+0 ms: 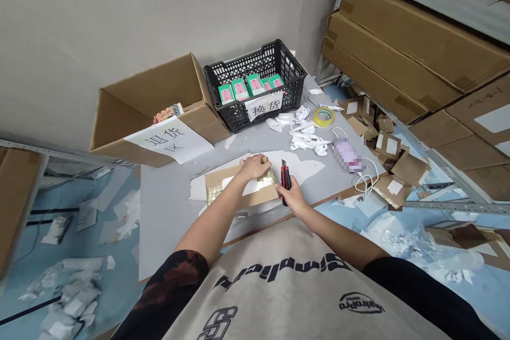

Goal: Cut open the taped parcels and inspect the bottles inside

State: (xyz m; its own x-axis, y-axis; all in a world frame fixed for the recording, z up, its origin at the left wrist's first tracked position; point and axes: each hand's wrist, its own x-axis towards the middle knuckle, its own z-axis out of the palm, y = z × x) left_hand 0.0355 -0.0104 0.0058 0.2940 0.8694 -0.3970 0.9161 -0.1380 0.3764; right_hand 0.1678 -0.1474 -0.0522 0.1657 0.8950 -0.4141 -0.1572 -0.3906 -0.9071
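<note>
On the grey table, a flat brown cardboard parcel with shiny gold tape is laid near the front edge. A slim red-and-black utility knife is gripped in the right hand, just beside the parcel's right end. The left hand, fingers curled, is placed at its far edge; whether anything is pinched there cannot be told. For clean cutting, the parcel should be pressed steady, the blade worked shallowly and the left fingers held clear. The white rectangular label is partly covered by the left forearm; the blade's exposed length is hard to make out.
</note>
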